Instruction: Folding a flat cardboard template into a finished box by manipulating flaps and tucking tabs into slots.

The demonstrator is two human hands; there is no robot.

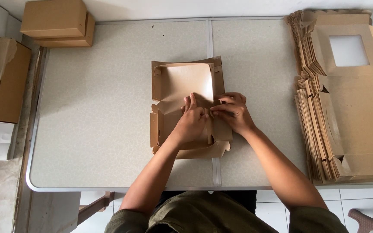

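- At the middle of the pale speckled worktop (100,112) we see a half-folded brown cardboard box (182,82) lying open; its upper tray, toward twelve o'clock, has its walls raised and holds nothing.
- Our left hand (191,121) lies palm-down on the box's inner fold, fingers pressed flat on the card rather than closed around anything.
- Our right hand (233,111) sits just at three o'clock of the left, touching it at the fingertips; thumb and fingers pinch a small cardboard flap at the tray's right wall.
- The lower half of the box, toward six o'clock, is mostly covered by both hands, so we cannot tell how its flaps are tucked.
- At three o'clock, well apart from the box, lies a tall stack of flat brown cardboard blanks (324,108) with a square window cut-out in the top sheet; the picture's right edge cuts it off.
- At eleven o'clock two closed brown cardboard boxes (57,21) are piled one on the other at the worktop's corner.
- At nine o'clock, off the worktop, stands an open brown carton (5,82); its contents are hard to make out.
- A metal seam strip (210,39) runs from twelve to six under the box.
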